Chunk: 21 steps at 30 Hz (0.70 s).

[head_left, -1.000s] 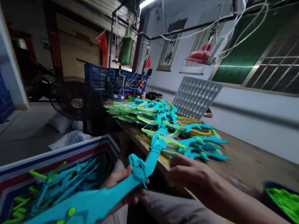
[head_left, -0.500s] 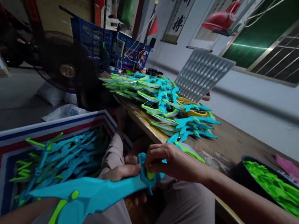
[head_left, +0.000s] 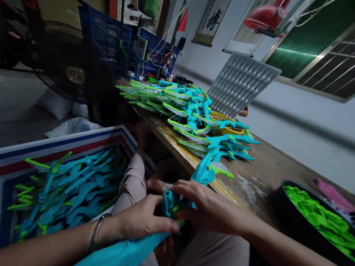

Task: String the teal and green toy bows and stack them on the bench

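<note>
A large turquoise plastic toy bow (head_left: 114,260) with small green parts lies across my lap, its near end running out of the lower left of the view. My left hand (head_left: 142,220), with a bracelet at the wrist, is closed round its middle joint, thumb on top. My right hand (head_left: 199,202) grips the same joint from the other side, fingers curled over it beside a bit of green. Between the two hands the hollow round end of the joint shows. Its far end, turquoise with a green limb, reaches over the table edge.
Stacked turquoise and green bows (head_left: 191,110) cover the table (head_left: 270,153) ahead. A dark tub (head_left: 279,211) of green pieces stands at right. On the left, a striped box (head_left: 55,138) holds more turquoise parts. A yellow basket (head_left: 234,131) and a fan (head_left: 76,75) are farther back.
My left hand has moved from beneath the bow to over its joint, and its bracelet now shows. The bow's near end has swung down and left. My right hand has shifted slightly lower.
</note>
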### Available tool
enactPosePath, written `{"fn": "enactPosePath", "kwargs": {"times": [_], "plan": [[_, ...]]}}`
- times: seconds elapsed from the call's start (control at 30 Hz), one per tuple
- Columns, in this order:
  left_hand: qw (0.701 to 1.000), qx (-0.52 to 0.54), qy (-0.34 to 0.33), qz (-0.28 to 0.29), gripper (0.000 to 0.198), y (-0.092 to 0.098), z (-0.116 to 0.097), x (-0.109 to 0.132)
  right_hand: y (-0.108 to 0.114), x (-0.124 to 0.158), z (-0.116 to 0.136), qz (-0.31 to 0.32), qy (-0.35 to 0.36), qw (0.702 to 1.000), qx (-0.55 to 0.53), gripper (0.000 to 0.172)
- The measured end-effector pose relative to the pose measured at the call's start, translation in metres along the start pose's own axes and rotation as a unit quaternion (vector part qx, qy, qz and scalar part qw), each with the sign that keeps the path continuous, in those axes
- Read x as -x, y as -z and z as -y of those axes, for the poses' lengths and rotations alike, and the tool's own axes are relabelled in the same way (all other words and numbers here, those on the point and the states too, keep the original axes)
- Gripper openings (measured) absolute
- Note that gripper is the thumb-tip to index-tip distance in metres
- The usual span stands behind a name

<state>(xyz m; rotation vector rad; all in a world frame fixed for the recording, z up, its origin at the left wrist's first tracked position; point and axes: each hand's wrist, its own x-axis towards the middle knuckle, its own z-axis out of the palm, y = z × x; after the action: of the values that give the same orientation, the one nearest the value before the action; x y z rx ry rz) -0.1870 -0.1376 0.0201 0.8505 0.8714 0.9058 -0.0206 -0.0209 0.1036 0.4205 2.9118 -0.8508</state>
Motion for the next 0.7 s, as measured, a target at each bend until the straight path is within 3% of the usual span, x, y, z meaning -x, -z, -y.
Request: {"fn": "enactPosePath", "kwargs": {"times": [0.13, 0.33, 0.43, 0.6, 0.67, 0.7], "plan": [[0.992, -0.115, 0.033, -0.041, 0.016, -0.018, -0.008, 0.008, -0.008, 0.006, 0.001, -0.011, 0.028, 0.999, -0.042, 0.037], [0.970, -0.232, -0.027, -0.068, 0.002, -0.030, -0.008, 0.012, -0.022, 0.015, 0.006, -0.022, 0.068, 0.997, 0.013, 0.024], [0.965, -0.251, -0.019, -0.074, 0.010, -0.030, -0.004, 0.009, -0.026, 0.013, 0.004, -0.027, 0.089, 0.993, 0.069, 0.022], [0.943, -0.316, 0.046, -0.094, 0.018, -0.032, 0.017, 0.014, -0.037, 0.010, 0.001, 0.021, 0.102, 0.985, 0.140, 0.027], [0.933, -0.332, 0.022, -0.137, 0.024, -0.027, 0.029, 0.009, -0.046, 0.016, 0.003, 0.016, 0.103, 0.979, 0.172, 0.028], [0.929, -0.330, -0.025, -0.167, 0.026, -0.025, 0.034, 0.001, -0.051, 0.022, 0.002, -0.005, 0.099, 0.976, 0.195, 0.026]]}}
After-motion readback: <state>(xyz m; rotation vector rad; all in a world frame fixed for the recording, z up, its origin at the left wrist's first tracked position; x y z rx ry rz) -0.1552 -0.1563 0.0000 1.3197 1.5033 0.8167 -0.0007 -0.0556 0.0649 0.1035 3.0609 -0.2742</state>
